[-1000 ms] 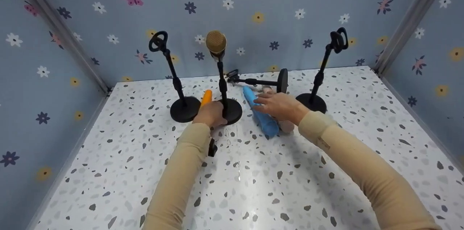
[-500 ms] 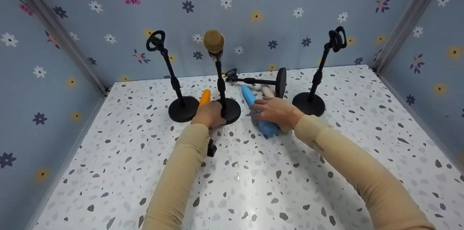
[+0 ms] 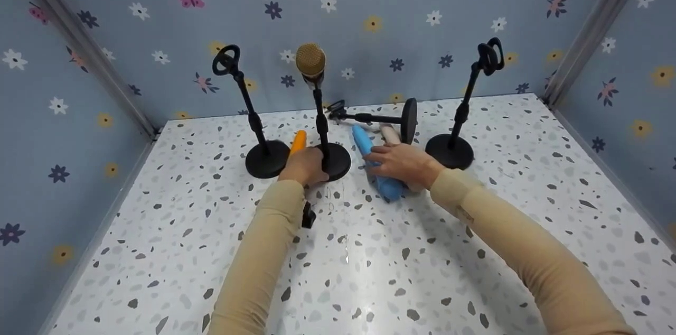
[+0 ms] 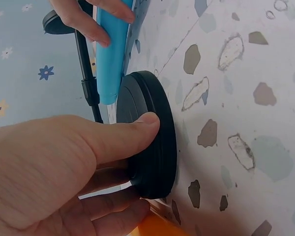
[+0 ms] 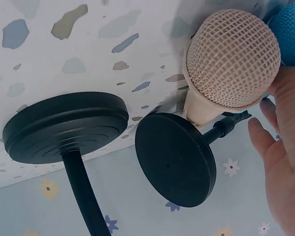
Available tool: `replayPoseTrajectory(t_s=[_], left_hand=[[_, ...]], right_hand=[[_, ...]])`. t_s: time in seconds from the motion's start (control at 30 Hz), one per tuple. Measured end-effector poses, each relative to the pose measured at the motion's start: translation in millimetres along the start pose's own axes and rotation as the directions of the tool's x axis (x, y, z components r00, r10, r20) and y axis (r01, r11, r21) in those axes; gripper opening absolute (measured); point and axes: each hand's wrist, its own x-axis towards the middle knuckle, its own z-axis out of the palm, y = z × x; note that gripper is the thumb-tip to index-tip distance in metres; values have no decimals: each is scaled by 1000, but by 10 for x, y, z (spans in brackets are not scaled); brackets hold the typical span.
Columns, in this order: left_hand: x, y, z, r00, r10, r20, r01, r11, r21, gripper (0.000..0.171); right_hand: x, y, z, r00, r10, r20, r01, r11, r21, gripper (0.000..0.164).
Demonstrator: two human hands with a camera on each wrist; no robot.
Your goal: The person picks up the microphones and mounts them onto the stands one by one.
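Observation:
My left hand (image 3: 303, 165) grips the round black base (image 4: 160, 132) of a microphone stand, thumb on its upper face and fingers at its edge. That stand is upright and bears a gold-headed microphone (image 3: 311, 60). Beside the left hand lies an orange microphone (image 3: 299, 140), mostly covered by it. My right hand (image 3: 402, 161) is laid over a blue microphone (image 3: 362, 139), its fingers curled across the handle in the left wrist view. Touching the blue one, a beige microphone (image 5: 233, 59) lies partly under the right hand.
Upright holders with no microphone stand at left (image 3: 266, 159) and right (image 3: 450, 151). Behind the right hand a third stand (image 3: 377, 119) lies on its side near the flowered back wall (image 3: 348, 18). The speckled tabletop (image 3: 369, 277) runs toward the front.
My right hand has come down onto the blue microphone, its fingers drawing in around it. The left hand keeps its place at the stand's base.

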Motion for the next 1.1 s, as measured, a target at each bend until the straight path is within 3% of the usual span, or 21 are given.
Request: replayPoseTrajectory(t_s=[0.23,0.57,0.9,1.1], left_hand=[[7,0,12,1000,0,3,0,1000,9,41],[-24,11,1,1000,2,-20,-3,999,-41,37],[22,2,3,1000,4,-3,-4,1000,0,41],[38,-7,10,1000,4,0,-4,1000,0,41]], right_hand=[[-16,-12,29,998,-34,-47,33,999,-28,78],[-46,-15,22,987,-43,-156,56,995,77,73],[-91,-21,-39,976,28,-214,-2,993,119,62],[-112,-6,-94,960,58,-274,5,974,226,54]])
